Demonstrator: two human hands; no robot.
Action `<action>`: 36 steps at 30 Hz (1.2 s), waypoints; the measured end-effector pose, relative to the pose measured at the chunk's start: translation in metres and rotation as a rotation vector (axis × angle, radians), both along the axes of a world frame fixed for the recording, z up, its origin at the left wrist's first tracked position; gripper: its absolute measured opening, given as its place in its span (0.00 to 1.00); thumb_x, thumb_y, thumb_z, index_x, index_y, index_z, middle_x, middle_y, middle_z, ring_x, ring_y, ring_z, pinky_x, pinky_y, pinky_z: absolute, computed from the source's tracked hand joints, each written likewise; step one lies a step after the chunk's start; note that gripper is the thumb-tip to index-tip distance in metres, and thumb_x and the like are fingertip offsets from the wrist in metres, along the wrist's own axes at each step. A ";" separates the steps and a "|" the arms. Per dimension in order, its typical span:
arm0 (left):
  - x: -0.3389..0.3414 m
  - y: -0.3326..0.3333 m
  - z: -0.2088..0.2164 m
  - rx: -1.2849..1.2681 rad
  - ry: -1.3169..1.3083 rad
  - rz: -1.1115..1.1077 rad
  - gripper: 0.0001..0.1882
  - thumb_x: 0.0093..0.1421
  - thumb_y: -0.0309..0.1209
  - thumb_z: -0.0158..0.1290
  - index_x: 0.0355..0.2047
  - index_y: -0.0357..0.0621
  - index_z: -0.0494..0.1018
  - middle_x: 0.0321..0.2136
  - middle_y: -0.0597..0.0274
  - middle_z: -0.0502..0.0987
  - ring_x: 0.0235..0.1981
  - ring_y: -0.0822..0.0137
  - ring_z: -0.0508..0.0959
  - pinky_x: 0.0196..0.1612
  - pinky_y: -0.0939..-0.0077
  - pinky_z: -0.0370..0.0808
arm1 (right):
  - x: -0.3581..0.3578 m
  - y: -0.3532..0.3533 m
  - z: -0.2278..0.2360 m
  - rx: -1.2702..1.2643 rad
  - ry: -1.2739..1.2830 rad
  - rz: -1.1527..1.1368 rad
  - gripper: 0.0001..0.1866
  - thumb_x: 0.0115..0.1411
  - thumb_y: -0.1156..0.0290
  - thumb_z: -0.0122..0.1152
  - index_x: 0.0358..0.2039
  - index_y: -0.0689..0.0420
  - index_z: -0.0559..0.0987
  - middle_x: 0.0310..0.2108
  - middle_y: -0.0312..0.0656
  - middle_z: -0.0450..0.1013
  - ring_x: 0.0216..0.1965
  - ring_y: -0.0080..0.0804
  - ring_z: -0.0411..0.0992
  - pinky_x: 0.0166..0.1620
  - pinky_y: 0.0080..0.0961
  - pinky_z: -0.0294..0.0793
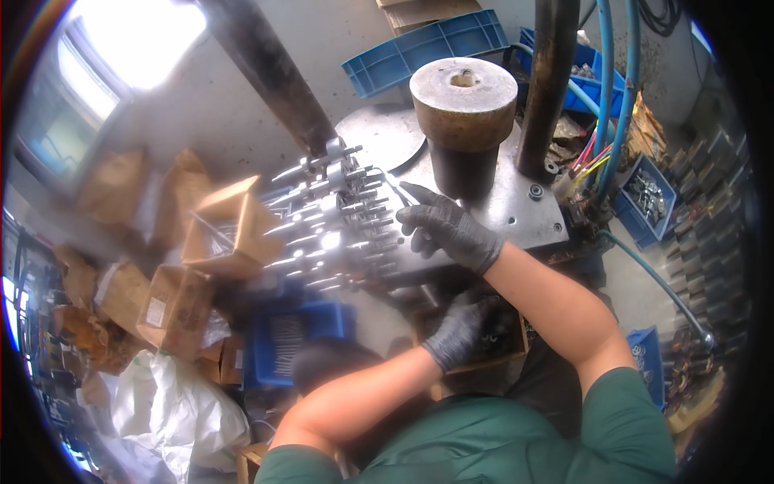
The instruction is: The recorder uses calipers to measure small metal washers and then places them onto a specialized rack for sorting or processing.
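My right hand, in a dark grey glove, is closed around a slim, bright metal piece, whose exact kind I cannot make out. That piece points at a rack of metal pins, where several rods stick out in rows over the steel machine table. Lower down, my left hand, gloved too, reaches over a box of dark small parts below the table edge. Its fingers are dim and blurred, so their grip does not show.
A thick round-topped ram stands on the table between two dark columns. At left are open cardboard boxes, a blue bin of rods and a white sack. Blue hoses and a parts bin lie right.
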State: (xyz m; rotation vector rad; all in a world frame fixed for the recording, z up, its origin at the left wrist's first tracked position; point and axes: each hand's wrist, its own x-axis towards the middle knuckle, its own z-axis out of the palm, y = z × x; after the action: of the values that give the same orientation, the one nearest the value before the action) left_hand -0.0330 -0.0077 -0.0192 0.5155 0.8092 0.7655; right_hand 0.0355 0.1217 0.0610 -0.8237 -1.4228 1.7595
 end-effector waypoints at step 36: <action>-0.045 0.058 0.029 0.348 -0.009 0.379 0.07 0.63 0.29 0.66 0.37 0.51 0.77 0.32 0.67 0.79 0.37 0.66 0.82 0.42 0.72 0.81 | 0.135 -0.075 0.004 1.186 -0.838 -0.236 0.33 0.46 0.77 0.75 0.56 0.50 0.83 0.41 0.48 0.77 0.40 0.52 0.78 0.41 0.46 0.78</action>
State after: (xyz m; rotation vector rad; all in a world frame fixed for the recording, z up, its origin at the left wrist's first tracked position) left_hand -0.0782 0.0500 0.0098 0.6766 0.7779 1.2711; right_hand 0.1708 0.0465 0.0648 -0.9623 -2.3357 0.1233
